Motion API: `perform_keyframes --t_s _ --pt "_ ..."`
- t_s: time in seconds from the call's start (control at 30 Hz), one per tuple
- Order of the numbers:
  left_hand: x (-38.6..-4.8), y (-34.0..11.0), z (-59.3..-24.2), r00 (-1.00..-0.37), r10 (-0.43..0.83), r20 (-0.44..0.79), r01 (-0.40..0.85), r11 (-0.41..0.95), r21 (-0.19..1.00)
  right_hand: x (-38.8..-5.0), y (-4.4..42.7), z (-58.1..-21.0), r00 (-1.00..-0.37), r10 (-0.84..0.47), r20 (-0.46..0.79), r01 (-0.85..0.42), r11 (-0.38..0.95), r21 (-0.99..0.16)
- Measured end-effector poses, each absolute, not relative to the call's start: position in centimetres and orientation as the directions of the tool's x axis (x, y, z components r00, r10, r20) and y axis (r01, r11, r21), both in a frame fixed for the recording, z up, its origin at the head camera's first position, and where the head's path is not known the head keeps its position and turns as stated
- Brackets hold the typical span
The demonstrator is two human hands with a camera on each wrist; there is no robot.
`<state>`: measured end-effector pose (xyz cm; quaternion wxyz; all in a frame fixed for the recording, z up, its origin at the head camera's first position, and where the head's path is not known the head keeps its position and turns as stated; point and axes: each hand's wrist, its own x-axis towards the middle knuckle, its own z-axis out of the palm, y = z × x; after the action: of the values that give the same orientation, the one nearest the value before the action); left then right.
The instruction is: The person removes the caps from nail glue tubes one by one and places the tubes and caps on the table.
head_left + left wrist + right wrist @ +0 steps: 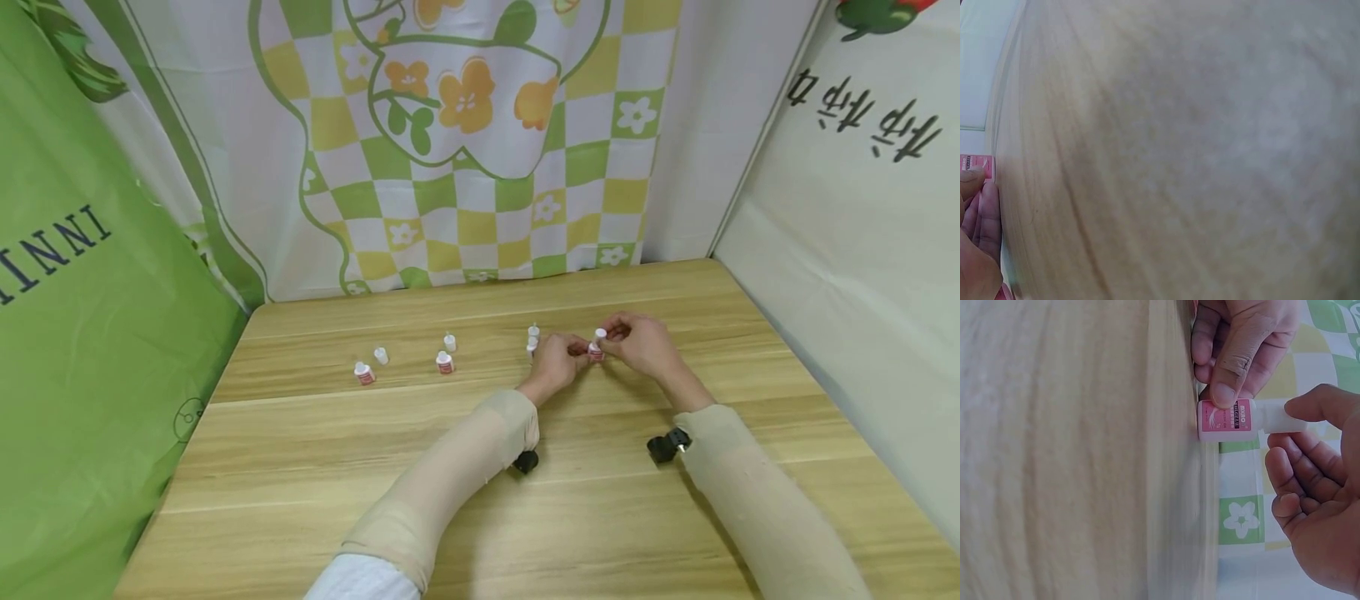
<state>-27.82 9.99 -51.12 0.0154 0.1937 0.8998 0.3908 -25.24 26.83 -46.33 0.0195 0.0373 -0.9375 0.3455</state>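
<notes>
A small nail glue bottle [1229, 420] with a pink label stands upright on the table. My left hand [555, 362] pinches its body between thumb and fingers, low down near the wood. From the other side my right hand [645, 346] pinches the white cap [1292, 424] at the bottle's top; whether it sits loose or tight, I cannot tell. The left wrist view catches only part of the left hand [982, 231] and the pink label [984, 164] at its left edge.
To the left stand a bottle [363, 373] with a white cap [382, 356] behind it and another bottle [445, 362] with its cap [450, 342]. A third bottle [531, 348], partly hidden by the left hand, has a cap [533, 332] behind. Curtains border the wooden table [360, 467].
</notes>
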Motion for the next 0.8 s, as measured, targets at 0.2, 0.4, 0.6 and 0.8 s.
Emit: perform_keyframes --t_s 0.2,0.4,0.6,0.8 --pt "-27.76 9.92 -50.97 -0.921 0.368 0.128 0.344 0.613 0.711 -25.22 26.72 -46.19 -0.997 -0.047 0.067 -0.08 0.766 -0.637" --pt "-27.79 9.92 -50.97 -0.92 0.366 0.137 0.347 0.605 0.717 -25.14 26.69 -45.92 -0.996 -0.056 0.075 -0.091 0.768 -0.633" --pt "-27.82 9.97 -51.1 -0.921 0.363 0.139 0.344 0.596 0.726 -25.25 26.72 -45.95 -0.996 -0.062 0.072 -0.093 0.765 -0.637" --pt "-27.73 9.97 -51.14 -0.924 0.358 0.134 0.338 0.604 0.722 -25.28 26.93 -46.09 -0.996 -0.06 0.072 -0.092 0.766 -0.636"
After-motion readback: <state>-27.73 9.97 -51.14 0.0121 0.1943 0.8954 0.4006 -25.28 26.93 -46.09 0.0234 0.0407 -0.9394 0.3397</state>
